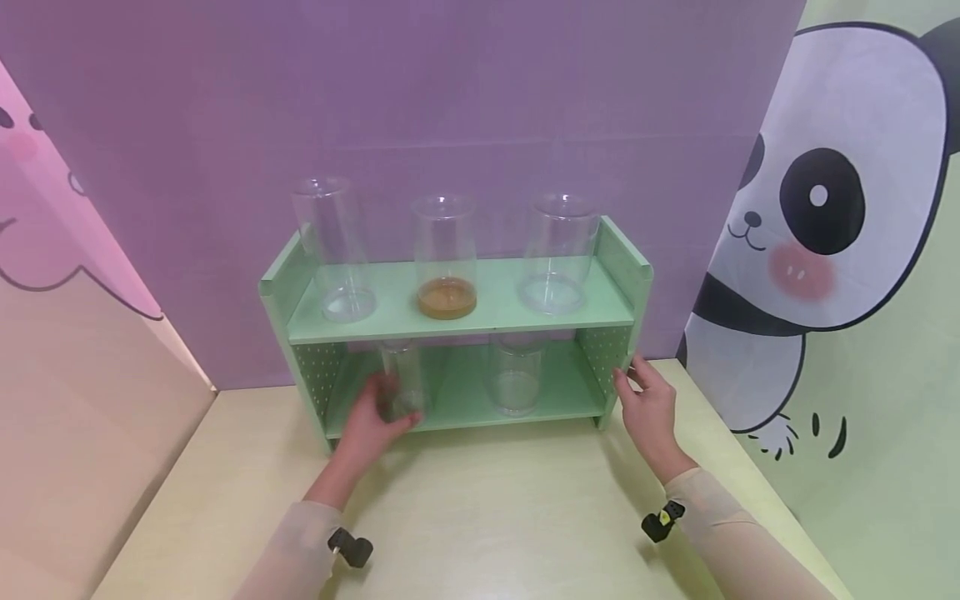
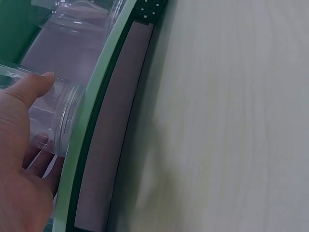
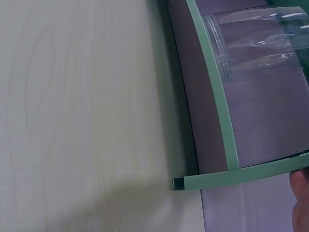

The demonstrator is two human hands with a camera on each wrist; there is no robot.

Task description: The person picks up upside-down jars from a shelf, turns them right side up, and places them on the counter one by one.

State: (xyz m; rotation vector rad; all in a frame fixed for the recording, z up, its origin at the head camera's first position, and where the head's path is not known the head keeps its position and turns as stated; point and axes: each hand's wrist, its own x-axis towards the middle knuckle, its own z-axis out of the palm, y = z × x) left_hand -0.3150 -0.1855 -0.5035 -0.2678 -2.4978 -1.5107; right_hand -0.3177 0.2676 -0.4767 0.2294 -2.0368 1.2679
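Note:
A clear cylindrical jar [image 1: 403, 379] stands on the left of the green rack's lower shelf. My left hand [image 1: 378, 421] grips it, the thumb on one side and fingers round the other. In the left wrist view, this jar [image 2: 48, 108] shows a ridged band close to the shelf's front edge. The green rack [image 1: 465, 329] has my right hand [image 1: 648, 408] at its right side panel. There the thumb and fingers rest against the panel near its front edge, and the right wrist view catches only a fingertip [image 3: 298, 186] on the panel's outer side.
Another clear jar [image 1: 516, 382] stands right of centre on the lower shelf. Along the upper shelf are a tall clear jar [image 1: 337, 242], a jar with a brown bottom [image 1: 447, 297] and a wide clear jar [image 1: 558, 250]. The rack stands on a pale table [image 1: 487, 517] before a purple wall [image 1: 480, 92].

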